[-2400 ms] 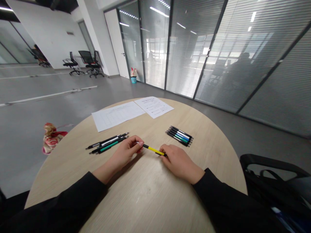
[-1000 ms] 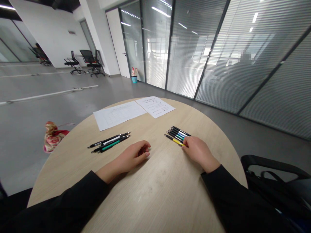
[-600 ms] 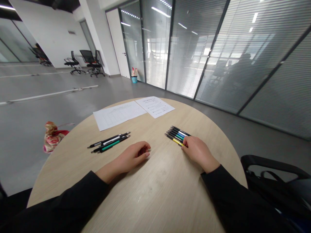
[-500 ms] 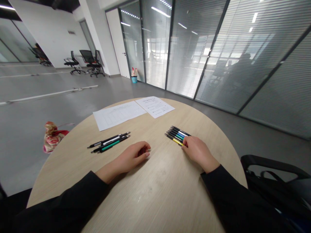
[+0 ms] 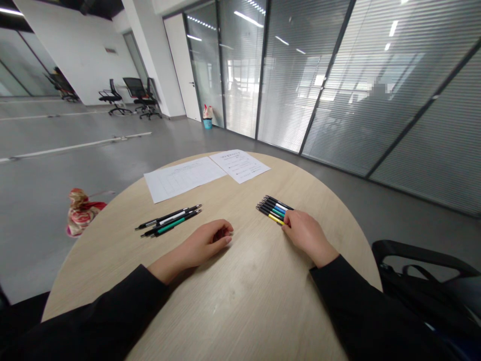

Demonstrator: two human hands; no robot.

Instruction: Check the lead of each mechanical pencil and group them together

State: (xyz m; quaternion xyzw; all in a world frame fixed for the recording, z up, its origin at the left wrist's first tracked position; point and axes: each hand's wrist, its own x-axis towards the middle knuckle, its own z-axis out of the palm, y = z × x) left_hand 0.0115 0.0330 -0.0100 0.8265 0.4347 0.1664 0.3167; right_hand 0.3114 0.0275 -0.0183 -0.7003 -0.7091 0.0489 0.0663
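Wearing plain black
The left sleeve (image 5: 101, 311) and right sleeve (image 5: 353, 306) are looking long and matte, ending in straight edges.

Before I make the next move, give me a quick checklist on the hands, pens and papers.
1. Left hand free of pens: ok, half-curled with none visible in it.
2. Right hand off the pens: not ok, it covers the end of the yellow pen.
3. Yellow pen aligned with the right row of pens: ok, roughly parallel along its near side.
4. Row's covered ends even: cannot tell, the right hand hides them.
5. Left bunch of pens even: not ok, staggered.
6. Paper sheets apart from pens: ok, farther back.
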